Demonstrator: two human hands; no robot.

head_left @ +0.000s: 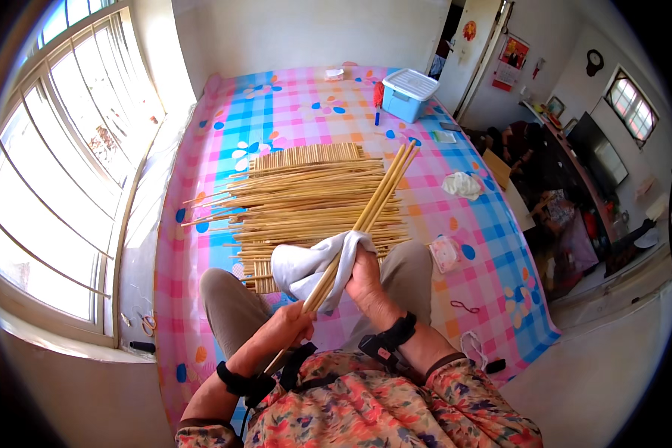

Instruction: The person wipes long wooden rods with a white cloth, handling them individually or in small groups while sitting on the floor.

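A small bundle of thin tan stalks point(381, 196) slants up and to the right in front of me. My left hand point(287, 327) is closed round its lower end, near my lap. Farther up, my right hand point(364, 278) grips the bundle through a white cloth point(306, 263), which wraps partly round the stalks and hangs off to the left. Beyond my knees lies a broad pile of similar stalks point(306, 196), laid roughly crosswise on a woven mat point(306, 155). Some stalk ends stick out past the mat's left side.
A pink and blue checked sheet point(194, 299) covers the surface I sit on. Toward the back right stands a blue box with a white lid point(405, 101). A crumpled white cloth point(461, 186) and a pink packet point(446, 254) lie to the right. Scissors point(148, 322) rest on the left windowsill.
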